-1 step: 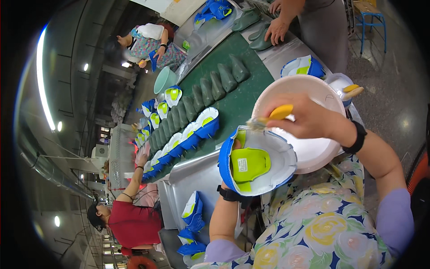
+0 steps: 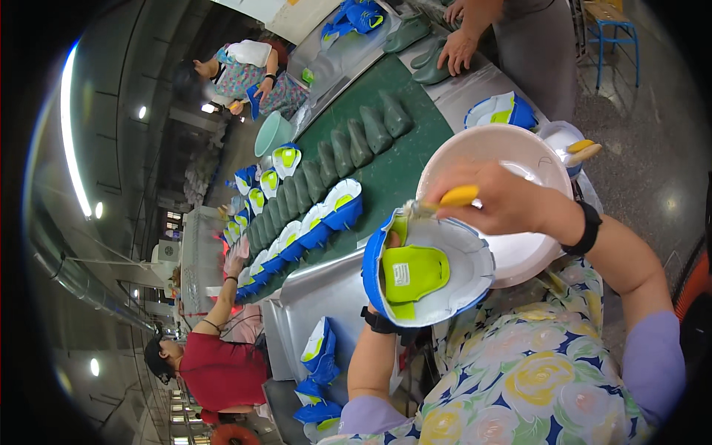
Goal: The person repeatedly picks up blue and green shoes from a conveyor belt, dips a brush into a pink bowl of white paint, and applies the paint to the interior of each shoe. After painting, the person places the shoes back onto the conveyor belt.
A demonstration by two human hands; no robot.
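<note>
My right hand (image 2: 498, 199) is closed around a brush with a yellow handle (image 2: 460, 196). Its pale bristles touch or hover just over the upper rim of a blue shoe upper (image 2: 375, 285); I cannot tell which. White lining and a lime-green tongue with a small label face me inside the upper. From behind and within it, my left hand (image 2: 393, 239) grips the upper; most of the fingers are hidden by the material. Beyond my right hand sits a wide pale pink basin (image 2: 445, 152).
A green conveyor belt (image 2: 386, 167) carries rows of dark shoe lasts (image 2: 356, 144) and blue uppers (image 2: 345, 211). Further uppers (image 2: 320, 356) lie on the metal tray at lower left. A small tub (image 2: 560, 137) with a yellow-handled brush stands behind the basin. Co-workers' hands (image 2: 460, 52) work across the belt.
My right hand has shifted slightly left with the brush, bringing its bristles toward the left end of the upper's rim. The upper in my left hand has barely moved.
</note>
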